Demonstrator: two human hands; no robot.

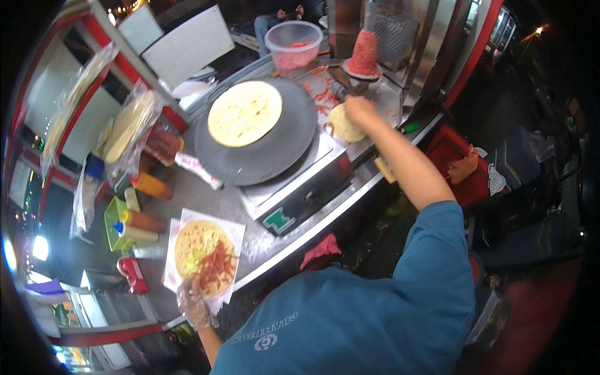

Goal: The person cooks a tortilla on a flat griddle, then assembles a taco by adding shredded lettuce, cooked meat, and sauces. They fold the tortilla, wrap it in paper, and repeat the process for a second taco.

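My left hand, in a clear plastic glove, is at the lower edge of a white paper sheet, fingers closed on it. On the paper lies a browned flatbread topped with shredded greens and reddish meat strips. My right hand reaches out to the metal tray, its fingers closed at the upper edge of a small round flatbread. The fingertips are partly hidden. Loose meat shavings lie close by, and a cone of meat stands behind them.
A large pale flatbread rests on the round black griddle. Behind it stands a clear tub of reddish meat. Sauce bottles, a green basket and bagged flatbreads are at left; a green handle lies by the tray.
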